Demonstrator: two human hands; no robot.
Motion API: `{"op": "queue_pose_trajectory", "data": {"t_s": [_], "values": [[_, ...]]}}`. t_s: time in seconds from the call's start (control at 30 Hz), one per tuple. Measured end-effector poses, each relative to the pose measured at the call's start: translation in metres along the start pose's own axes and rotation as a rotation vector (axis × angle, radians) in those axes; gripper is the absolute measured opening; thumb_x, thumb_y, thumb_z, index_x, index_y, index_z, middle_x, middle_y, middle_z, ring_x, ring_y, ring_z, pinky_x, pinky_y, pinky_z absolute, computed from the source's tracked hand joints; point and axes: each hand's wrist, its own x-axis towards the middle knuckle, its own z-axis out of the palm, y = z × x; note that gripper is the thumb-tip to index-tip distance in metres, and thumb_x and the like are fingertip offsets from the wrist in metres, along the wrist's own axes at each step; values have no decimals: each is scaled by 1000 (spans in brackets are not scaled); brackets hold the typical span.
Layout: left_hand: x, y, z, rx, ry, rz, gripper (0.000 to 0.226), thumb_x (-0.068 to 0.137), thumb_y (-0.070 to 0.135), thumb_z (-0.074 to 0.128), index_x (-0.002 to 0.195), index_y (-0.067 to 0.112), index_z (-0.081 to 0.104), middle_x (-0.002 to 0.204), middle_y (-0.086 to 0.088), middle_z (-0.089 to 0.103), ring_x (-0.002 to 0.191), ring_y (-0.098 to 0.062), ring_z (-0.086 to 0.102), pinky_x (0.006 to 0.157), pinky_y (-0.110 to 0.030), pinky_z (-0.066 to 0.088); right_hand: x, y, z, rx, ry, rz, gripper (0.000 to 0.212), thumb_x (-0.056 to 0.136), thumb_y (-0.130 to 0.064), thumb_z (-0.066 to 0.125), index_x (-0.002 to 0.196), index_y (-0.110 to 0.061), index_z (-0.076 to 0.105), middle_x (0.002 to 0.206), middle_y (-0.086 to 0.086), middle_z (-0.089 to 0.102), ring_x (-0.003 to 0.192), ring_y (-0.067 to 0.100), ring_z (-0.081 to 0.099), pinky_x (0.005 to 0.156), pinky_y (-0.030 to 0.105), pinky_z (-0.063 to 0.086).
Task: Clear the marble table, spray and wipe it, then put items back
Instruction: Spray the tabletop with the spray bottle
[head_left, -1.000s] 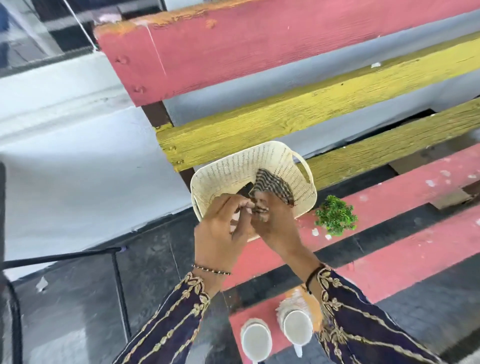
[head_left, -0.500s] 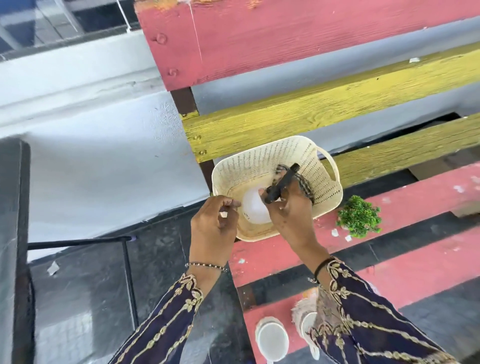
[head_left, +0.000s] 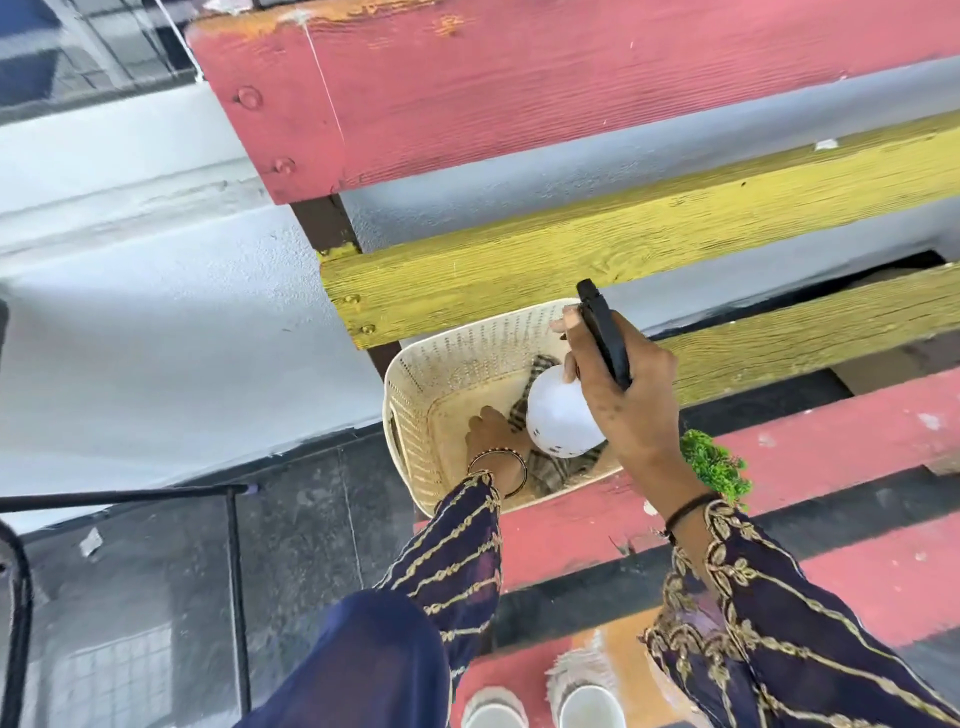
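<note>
Painted bench (head_left: 831, 441), basket (head_left: 457, 364), unlabelled spray bottle (head_left: 561, 415) in right hand (head_left: 623, 395)

We see a white spray bottle (head_left: 561, 415) with a black trigger head, held tilted just above a cream perforated basket (head_left: 441, 379) that sits on a red plank and holds a crumpled checked cloth (head_left: 558, 467) at its bottom.
</note>
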Motion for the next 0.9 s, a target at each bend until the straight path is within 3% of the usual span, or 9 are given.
{"op": "queue_pose_trajectory", "data": {"t_s": [0.1, 0.23, 0.3, 0.37, 0.43, 0.57, 0.67, 0.77, 0.9], "values": [[10, -5, 9, 144, 51, 27, 50, 90, 26, 58, 130, 2, 38, 135, -21, 40, 126, -39, 43, 103, -44, 40, 6, 1, -2, 149, 55, 42, 40, 101, -41, 62, 86, -5, 72, 57, 6, 67, 47, 15, 62, 51, 17, 41], [20, -7, 10, 264, 11, 19, 38, 89, 27, 57, 121, 7, 58, 130, -18, 53, 124, -36, 46, 102, -41, 40, 10, -5, -2, 223, 48, 25, 42, 100, -42, 64, 81, -6, 72, 63, 11, 70, 50, 30, 65, 53, 33, 49], [20, -4, 6, 242, 8, 52, 27, 89, 25, 56, 108, 9, 67, 112, -13, 66, 113, -35, 55, 95, -37, 44, 11, -12, -3, 244, 42, 27, 36, 100, -42, 65, 82, -11, 74, 69, 13, 72, 51, 30, 64, 56, 36, 53], [14, 1, -1, 55, 11, 77, 9, 88, 20, 56, 91, 15, 62, 81, -2, 63, 89, -27, 57, 76, -32, 44, 13, -21, -4, 256, 54, 27, 29, 99, -42, 65, 84, -19, 75, 73, 15, 73, 52, 31, 64, 56, 36, 53], [3, 5, -11, -224, 42, 77, 5, 87, 15, 54, 84, 18, 53, 77, -1, 59, 76, -20, 53, 62, -27, 39, 16, -33, -7, 264, 60, 19, 25, 99, -42, 65, 84, -24, 76, 74, 17, 73, 52, 30, 63, 55, 37, 52], [-38, 12, -51, -600, 138, 190, 18, 95, 10, 47, 105, 24, 52, 62, 0, 55, 39, -3, 44, 36, -17, 31, 19, -62, -10, 298, 15, 6, 23, 99, -42, 65, 87, -26, 76, 76, 21, 71, 53, 38, 59, 54, 48, 50], [-67, 16, -89, -737, 94, 269, 32, 99, 4, 36, 108, 23, 60, 68, -4, 55, 54, -15, 47, 48, -25, 33, 17, -90, -9, 334, -7, -6, 26, 99, -39, 66, 86, -20, 76, 77, 24, 70, 52, 36, 58, 54, 46, 48], [-99, 13, -131, -775, 124, 357, 37, 96, 1, 37, 94, 16, 71, 65, -8, 47, 47, -12, 36, 44, -22, 26, 11, -125, -8, 389, 3, -28, 25, 100, -30, 67, 86, -12, 78, 76, 21, 71, 47, 23, 58, 52, 32, 45], [-156, -2, -193, -931, -48, 452, 37, 93, 8, 43, 82, 18, 77, 81, 3, 76, 69, -7, 68, 61, -18, 50, -3, -188, -5, 482, 11, -65, 26, 99, -23, 68, 84, -3, 75, 80, 9, 76, 43, 22, 53, 51, 28, 44]]}}
